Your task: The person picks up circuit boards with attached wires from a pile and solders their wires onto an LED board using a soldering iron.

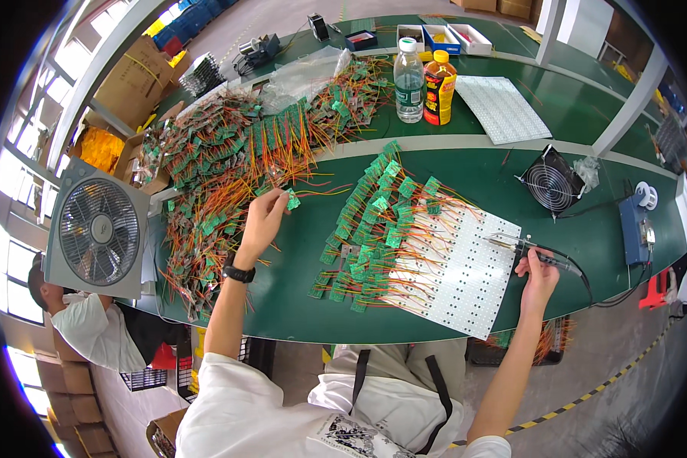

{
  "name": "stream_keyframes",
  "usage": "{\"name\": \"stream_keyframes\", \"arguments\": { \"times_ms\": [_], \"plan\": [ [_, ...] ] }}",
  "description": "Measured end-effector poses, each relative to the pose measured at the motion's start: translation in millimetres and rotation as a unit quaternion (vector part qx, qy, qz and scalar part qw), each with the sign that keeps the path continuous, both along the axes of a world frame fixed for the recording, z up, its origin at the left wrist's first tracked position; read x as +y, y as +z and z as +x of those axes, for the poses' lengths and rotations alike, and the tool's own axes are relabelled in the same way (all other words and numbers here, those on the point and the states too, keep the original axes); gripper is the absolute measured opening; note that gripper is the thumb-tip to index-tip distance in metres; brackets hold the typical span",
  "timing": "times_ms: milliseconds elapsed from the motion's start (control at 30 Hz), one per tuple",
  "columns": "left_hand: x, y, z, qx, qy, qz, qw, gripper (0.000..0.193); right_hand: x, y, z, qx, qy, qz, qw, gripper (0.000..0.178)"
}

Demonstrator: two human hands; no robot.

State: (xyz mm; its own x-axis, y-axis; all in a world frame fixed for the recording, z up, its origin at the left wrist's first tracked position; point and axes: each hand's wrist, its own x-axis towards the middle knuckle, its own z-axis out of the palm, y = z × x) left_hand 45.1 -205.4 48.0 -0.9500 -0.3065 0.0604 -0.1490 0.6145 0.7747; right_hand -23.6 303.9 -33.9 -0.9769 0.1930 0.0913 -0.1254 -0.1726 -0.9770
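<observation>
My left hand (pixel 264 224) pinches a small green circuit board (pixel 292 201), whose red wires trail to the right. It is beside a large heap of wired green boards (pixel 214 141). In my right hand (pixel 538 281) is a soldering iron (pixel 524 244) with a black cable; its tip reaches over the right part of a white dotted panel (pixel 466 267). Several rows of green circuit boards (pixel 370 229) lie along the panel's left side, their red and yellow wires running onto it.
A grey fan (pixel 99 221) stands at the left. Behind are a water bottle (pixel 409 84), a drink bottle (pixel 439 90) and another white panel (pixel 502 108). A small black fan (pixel 551 183) and a blue device (pixel 635 225) stand right. Someone in white (pixel 99 328) is at far left.
</observation>
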Motion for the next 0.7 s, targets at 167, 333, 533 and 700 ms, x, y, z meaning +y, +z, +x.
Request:
{"name": "stream_keyframes", "arguments": {
  "times_ms": [167, 333, 533, 700],
  "plan": [
    [19.8, -1.7, 27.1, 0.02, 0.013, 0.391, 0.92, 0.028, -2.7, 2.2, -1.5, 0.003, -0.008, -0.006, 1.0, 0.02],
    [40.6, -3.1, 46.6, -0.002, -0.005, 0.518, 0.855, 0.021, -4.1, 4.2, -1.4, 0.003, -0.006, 0.004, 1.0, 0.021],
    [45.6, -13.8, 55.1, -0.029, -0.02, 0.535, 0.844, 0.013, -4.2, 5.5, 0.1, 0.002, -0.007, 0.001, 1.0, 0.021],
    [58.6, -3.7, 59.5, -0.135, -0.068, 0.457, 0.877, 0.012, -5.6, 4.5, -0.1, -0.009, -0.002, -0.003, 1.0, 0.022]
  ]
}}
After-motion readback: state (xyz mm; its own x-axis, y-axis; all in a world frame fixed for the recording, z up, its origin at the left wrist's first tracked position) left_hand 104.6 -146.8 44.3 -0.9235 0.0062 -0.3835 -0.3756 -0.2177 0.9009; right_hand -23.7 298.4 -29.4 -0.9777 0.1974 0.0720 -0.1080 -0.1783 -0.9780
